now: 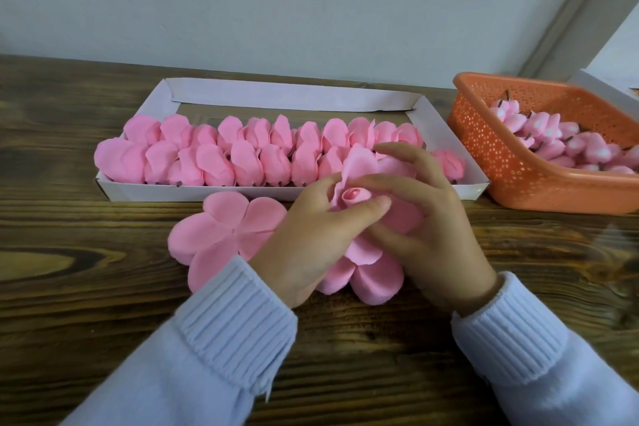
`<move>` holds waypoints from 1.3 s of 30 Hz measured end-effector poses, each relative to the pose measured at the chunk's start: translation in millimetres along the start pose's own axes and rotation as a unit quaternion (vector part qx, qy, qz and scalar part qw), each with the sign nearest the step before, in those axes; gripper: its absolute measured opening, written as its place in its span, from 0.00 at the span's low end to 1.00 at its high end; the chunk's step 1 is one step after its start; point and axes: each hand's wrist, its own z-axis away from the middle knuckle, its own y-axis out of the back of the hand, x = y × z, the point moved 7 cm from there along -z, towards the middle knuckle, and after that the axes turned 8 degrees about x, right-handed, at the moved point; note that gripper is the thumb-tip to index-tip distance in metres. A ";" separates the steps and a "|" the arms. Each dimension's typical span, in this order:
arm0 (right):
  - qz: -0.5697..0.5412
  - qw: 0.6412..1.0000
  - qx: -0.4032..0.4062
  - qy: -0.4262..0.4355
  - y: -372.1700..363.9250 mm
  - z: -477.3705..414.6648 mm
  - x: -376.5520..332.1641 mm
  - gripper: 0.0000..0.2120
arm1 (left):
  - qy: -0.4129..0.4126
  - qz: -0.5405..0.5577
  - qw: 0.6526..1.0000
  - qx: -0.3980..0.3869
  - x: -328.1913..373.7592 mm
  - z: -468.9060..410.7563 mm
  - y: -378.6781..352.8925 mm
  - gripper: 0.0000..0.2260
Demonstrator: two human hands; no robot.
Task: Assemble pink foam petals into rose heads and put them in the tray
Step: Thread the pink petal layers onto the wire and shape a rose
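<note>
- Lying flat near the middle of the dark grained wooden table (103, 287) is a soft pink five-lobed foam petal piece (224, 232).
- Toward the far edge, a shallow white cardboard tray (473, 188) holds two rows of matte pink foam rose heads (242, 162).
- The left hand (311, 235) and right hand (432, 228) curl closely round a half-wrapped pink foam rose (354, 195), just before the tray's near wall.
- An orange perforated plastic basket (518, 183) sits by the right edge.

Table (86, 304) with a tray (207, 193) lying crosswise at the rear, near the wall (311, 10); rose heads (242, 156) fill the tray's front part in two rows. A basket (553, 204) holding bud cores (567, 145) sits just right of the tray. Before the tray, one flat petal sheet (221, 232) lies left of centre and a second sheet (373, 277) lies beneath the hands. Left hand (311, 239) and right hand (432, 218) hold a half-built rose (356, 194) between them.
</note>
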 end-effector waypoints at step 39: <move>-0.196 0.974 0.061 -0.094 13.6 -4.4 10.4 0.14 | 0.042 -0.009 0.997 -0.064 4.5 5.3 -6.8 0.10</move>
